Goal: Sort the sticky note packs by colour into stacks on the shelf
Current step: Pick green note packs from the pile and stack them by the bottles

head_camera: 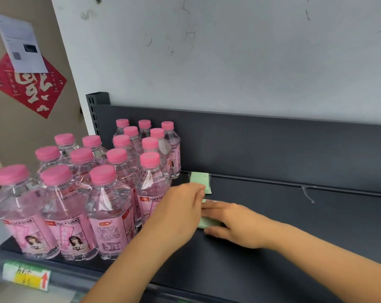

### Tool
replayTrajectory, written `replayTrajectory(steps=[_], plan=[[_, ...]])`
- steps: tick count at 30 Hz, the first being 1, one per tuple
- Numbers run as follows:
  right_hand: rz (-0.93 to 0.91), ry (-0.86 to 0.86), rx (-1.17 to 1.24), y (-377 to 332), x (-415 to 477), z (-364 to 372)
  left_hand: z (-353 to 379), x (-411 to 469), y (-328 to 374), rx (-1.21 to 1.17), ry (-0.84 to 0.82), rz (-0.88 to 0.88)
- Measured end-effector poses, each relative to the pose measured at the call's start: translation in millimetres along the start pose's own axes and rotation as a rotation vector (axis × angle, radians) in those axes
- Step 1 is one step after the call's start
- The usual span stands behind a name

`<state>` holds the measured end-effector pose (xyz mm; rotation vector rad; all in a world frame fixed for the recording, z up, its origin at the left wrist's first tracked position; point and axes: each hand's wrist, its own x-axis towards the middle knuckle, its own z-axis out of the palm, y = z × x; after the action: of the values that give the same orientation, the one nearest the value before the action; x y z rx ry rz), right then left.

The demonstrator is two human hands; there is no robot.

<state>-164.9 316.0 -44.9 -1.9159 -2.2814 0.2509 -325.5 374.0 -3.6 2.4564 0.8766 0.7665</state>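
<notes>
1. The shelf (294, 215) is dark grey with a raised back panel; most of its right side lies bare, open room running to the picture's right edge.
2. Bottles (110, 193) with pink caps crowd the left end, packed from the front lip to the back panel. The nearest one stands just beside the left hand.
3. A green pack (200, 179) sits at the back edge of the shelf, close to the back panel and just right of the bottles.
4. The left hand (180, 206) reaches in from below, fingers curled toward this pack's front edge; whether it grips anything I cannot tell, since the fingertips are blurred.
5. A second green pack (206, 223) lies nearer the front, mostly covered by the right hand (235, 224).
6. The right hand lies flat with fingers spread over that pack, thumb on the shelf at its near edge; a firm hold cannot be told.
7. A price tag (25, 278) hangs on the front lip at the lower left.
</notes>
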Motion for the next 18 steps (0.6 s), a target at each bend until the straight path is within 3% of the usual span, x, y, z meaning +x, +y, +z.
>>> replayTrajectory(steps=[6, 11, 18], plan=[[0.031, 0.064, 0.276, 7, 15, -3, 24, -5, -13, 0.280, -0.239, -0.032], [0.096, 0.230, 0.248, 6, 26, 5, 36, -4, -20, 0.440, -0.264, -0.077], [0.111, 0.239, 0.176, 17, -5, -13, 47, -3, -21, 0.661, -0.283, -0.067]])
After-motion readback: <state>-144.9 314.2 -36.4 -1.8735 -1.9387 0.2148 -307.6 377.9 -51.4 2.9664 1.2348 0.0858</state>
